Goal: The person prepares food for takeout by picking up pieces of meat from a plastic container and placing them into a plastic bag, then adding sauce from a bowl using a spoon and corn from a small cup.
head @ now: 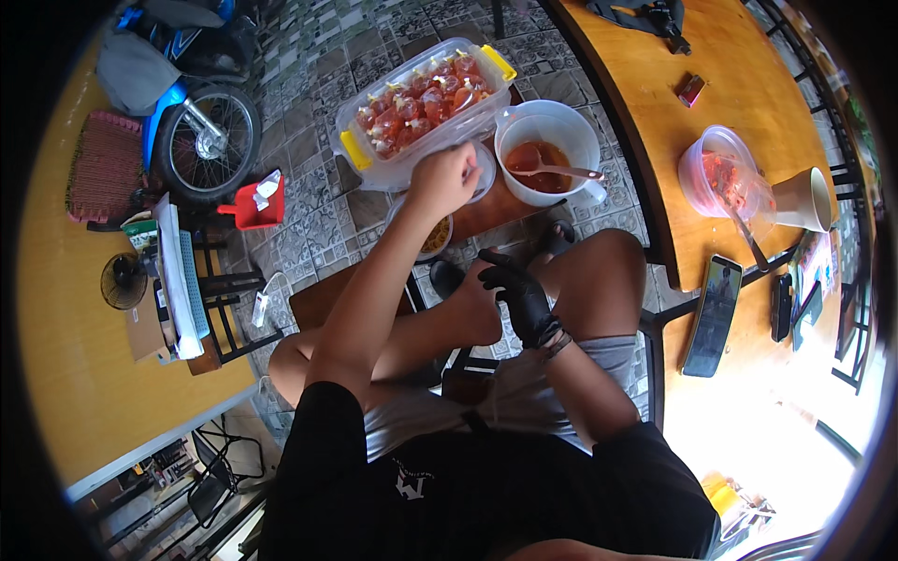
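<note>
My bare left hand (447, 181) is curled above a small round clear container (485, 175); its fingers hide whether anything is in them. Beneath that forearm, a second round container holds what look like yellow rubber bands (436, 237). A clear plastic bin with yellow latches (499, 63) holds several tied bags of red-orange sauce (421, 105). To its right stands a white plastic pitcher (511, 130) with red-orange liquid and a ladle (554, 170) resting in it. My right hand (520, 298), in a black glove, hangs by my raised foot (483, 308), fingers apart and holding nothing visible.
On the right wooden table are a plastic tub (691, 175) of red food with a spoon, a paper cup (807, 200) and a smartphone (712, 315). A motorbike wheel (209, 142), red dustpan (263, 203) and small fan (124, 280) are at left. A low wooden bench (484, 214) supports the containers.
</note>
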Action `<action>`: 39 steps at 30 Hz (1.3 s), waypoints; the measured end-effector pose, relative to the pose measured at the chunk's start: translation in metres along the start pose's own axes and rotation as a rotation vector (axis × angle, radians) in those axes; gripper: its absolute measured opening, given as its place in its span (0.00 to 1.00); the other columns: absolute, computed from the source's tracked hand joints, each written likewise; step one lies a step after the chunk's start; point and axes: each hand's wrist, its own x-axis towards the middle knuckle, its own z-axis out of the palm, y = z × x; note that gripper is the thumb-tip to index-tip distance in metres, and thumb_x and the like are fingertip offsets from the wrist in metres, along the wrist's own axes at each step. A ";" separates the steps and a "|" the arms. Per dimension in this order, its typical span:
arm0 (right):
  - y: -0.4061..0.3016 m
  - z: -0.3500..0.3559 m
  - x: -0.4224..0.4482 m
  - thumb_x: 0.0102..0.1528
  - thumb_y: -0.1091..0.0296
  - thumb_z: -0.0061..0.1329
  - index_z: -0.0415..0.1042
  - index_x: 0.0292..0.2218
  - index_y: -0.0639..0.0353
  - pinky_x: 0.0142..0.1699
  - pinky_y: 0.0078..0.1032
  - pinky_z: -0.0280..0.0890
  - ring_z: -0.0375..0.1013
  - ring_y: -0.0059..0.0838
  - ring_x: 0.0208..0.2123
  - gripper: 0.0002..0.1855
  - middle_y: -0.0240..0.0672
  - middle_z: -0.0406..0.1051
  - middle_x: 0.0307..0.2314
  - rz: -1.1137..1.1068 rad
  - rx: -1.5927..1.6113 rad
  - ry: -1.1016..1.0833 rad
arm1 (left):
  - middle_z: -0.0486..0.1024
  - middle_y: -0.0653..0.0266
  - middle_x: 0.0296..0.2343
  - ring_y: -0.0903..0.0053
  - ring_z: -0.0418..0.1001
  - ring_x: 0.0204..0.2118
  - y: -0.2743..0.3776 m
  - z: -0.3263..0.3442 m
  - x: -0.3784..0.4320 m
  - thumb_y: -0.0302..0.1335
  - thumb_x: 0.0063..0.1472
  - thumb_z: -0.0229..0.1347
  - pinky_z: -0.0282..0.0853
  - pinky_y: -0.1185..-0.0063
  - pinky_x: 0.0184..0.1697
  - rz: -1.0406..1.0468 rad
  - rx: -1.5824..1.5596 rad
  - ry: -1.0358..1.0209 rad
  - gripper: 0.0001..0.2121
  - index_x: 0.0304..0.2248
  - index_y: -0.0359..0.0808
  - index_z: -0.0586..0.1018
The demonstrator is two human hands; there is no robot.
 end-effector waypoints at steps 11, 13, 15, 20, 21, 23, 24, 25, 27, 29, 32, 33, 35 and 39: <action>0.099 -0.031 0.033 0.55 0.68 0.40 0.70 0.50 0.54 0.38 0.15 0.60 0.70 0.14 0.36 0.20 0.26 0.72 0.39 0.351 -0.138 0.267 | 0.78 0.55 0.34 0.61 0.76 0.38 -0.042 0.068 0.034 0.40 0.53 0.59 0.69 0.68 0.41 -0.146 0.188 -0.401 0.16 0.35 0.36 0.78; 0.078 -0.011 0.026 0.56 0.68 0.40 0.70 0.50 0.54 0.38 0.15 0.60 0.70 0.14 0.35 0.20 0.27 0.72 0.38 0.352 -0.190 0.248 | 0.78 0.55 0.35 0.60 0.76 0.38 -0.053 0.066 0.025 0.41 0.53 0.59 0.69 0.68 0.42 -0.192 0.189 -0.387 0.16 0.36 0.37 0.78; 0.080 -0.016 0.029 0.56 0.68 0.40 0.70 0.50 0.54 0.38 0.15 0.61 0.71 0.15 0.35 0.20 0.27 0.73 0.37 0.297 -0.242 0.256 | 0.78 0.55 0.36 0.60 0.76 0.39 -0.042 0.063 0.028 0.41 0.53 0.59 0.69 0.68 0.43 -0.196 0.206 -0.393 0.17 0.37 0.38 0.78; 0.098 -0.023 0.041 0.56 0.66 0.40 0.70 0.50 0.54 0.37 0.15 0.61 0.71 0.16 0.35 0.20 0.26 0.73 0.35 0.331 -0.148 0.280 | 0.78 0.55 0.37 0.59 0.75 0.40 -0.036 0.065 0.036 0.38 0.54 0.57 0.69 0.68 0.44 -0.182 0.295 -0.430 0.16 0.39 0.38 0.78; 0.106 -0.025 0.042 0.56 0.66 0.41 0.70 0.50 0.54 0.37 0.15 0.61 0.71 0.16 0.35 0.19 0.26 0.73 0.34 0.323 -0.153 0.261 | 0.78 0.54 0.37 0.58 0.75 0.40 -0.041 0.067 0.038 0.37 0.54 0.56 0.69 0.68 0.44 -0.175 0.308 -0.415 0.15 0.38 0.38 0.78; 0.113 -0.024 0.044 0.56 0.59 0.45 0.71 0.42 0.55 0.33 0.19 0.61 0.71 0.21 0.30 0.15 0.28 0.72 0.29 0.283 -0.132 0.306 | 0.77 0.54 0.36 0.58 0.75 0.40 -0.041 0.064 0.039 0.35 0.53 0.55 0.69 0.69 0.44 -0.153 0.329 -0.391 0.13 0.37 0.38 0.78; 0.113 -0.020 0.045 0.55 0.54 0.48 0.72 0.34 0.55 0.29 0.22 0.61 0.71 0.26 0.25 0.14 0.30 0.71 0.24 0.251 -0.106 0.371 | 0.77 0.53 0.37 0.58 0.75 0.40 -0.036 0.061 0.039 0.34 0.53 0.55 0.69 0.69 0.43 -0.168 0.270 -0.366 0.12 0.36 0.38 0.79; 0.111 -0.025 0.043 0.55 0.54 0.48 0.72 0.34 0.56 0.29 0.22 0.62 0.71 0.26 0.25 0.14 0.30 0.71 0.24 0.189 -0.101 0.316 | 0.77 0.53 0.37 0.58 0.75 0.40 -0.032 0.057 0.036 0.32 0.53 0.55 0.69 0.68 0.43 -0.183 0.212 -0.340 0.11 0.36 0.39 0.79; 0.044 -0.008 0.013 0.56 0.60 0.45 0.71 0.42 0.56 0.32 0.19 0.61 0.71 0.22 0.30 0.14 0.28 0.72 0.29 0.070 -0.112 0.073 | 0.76 0.53 0.36 0.57 0.74 0.39 -0.022 0.042 0.006 0.30 0.52 0.55 0.69 0.68 0.42 -0.213 0.078 -0.252 0.09 0.33 0.39 0.79; 0.001 -0.005 -0.001 0.56 0.68 0.44 0.69 0.49 0.57 0.37 0.18 0.62 0.71 0.18 0.36 0.19 0.27 0.73 0.35 -0.081 -0.120 -0.069 | 0.77 0.55 0.33 0.59 0.75 0.34 0.010 0.012 -0.024 0.28 0.50 0.58 0.69 0.69 0.38 -0.009 0.019 0.071 0.06 0.29 0.37 0.78; -0.003 0.000 -0.006 0.53 0.73 0.50 0.67 0.50 0.60 0.44 0.22 0.64 0.71 0.23 0.39 0.22 0.31 0.72 0.38 -0.227 -0.066 -0.037 | 0.75 0.59 0.25 0.63 0.74 0.28 0.039 -0.027 -0.076 0.26 0.49 0.60 0.69 0.71 0.35 0.265 -0.216 0.389 0.06 0.24 0.34 0.76; -0.015 0.008 -0.013 0.51 0.75 0.53 0.66 0.51 0.62 0.47 0.23 0.65 0.71 0.26 0.41 0.25 0.34 0.72 0.40 -0.260 -0.026 -0.071 | 0.74 0.60 0.23 0.65 0.73 0.26 0.048 -0.039 -0.094 0.25 0.49 0.60 0.68 0.73 0.33 0.254 -0.311 0.399 0.06 0.23 0.34 0.75; -0.040 0.028 -0.028 0.51 0.78 0.55 0.64 0.52 0.64 0.50 0.24 0.66 0.72 0.29 0.44 0.27 0.37 0.71 0.43 -0.388 -0.113 -0.106 | 0.72 0.62 0.20 0.69 0.71 0.23 0.071 -0.063 -0.128 0.23 0.50 0.60 0.66 0.77 0.30 0.192 -0.477 0.388 0.07 0.21 0.33 0.73; -0.077 0.066 -0.057 0.52 0.78 0.54 0.64 0.53 0.65 0.49 0.22 0.66 0.71 0.27 0.44 0.27 0.38 0.71 0.44 -0.397 -0.312 -0.222 | 0.69 0.64 0.18 0.77 0.67 0.20 0.091 -0.084 -0.192 0.20 0.53 0.59 0.61 0.84 0.25 -0.070 -0.661 0.258 0.10 0.19 0.32 0.69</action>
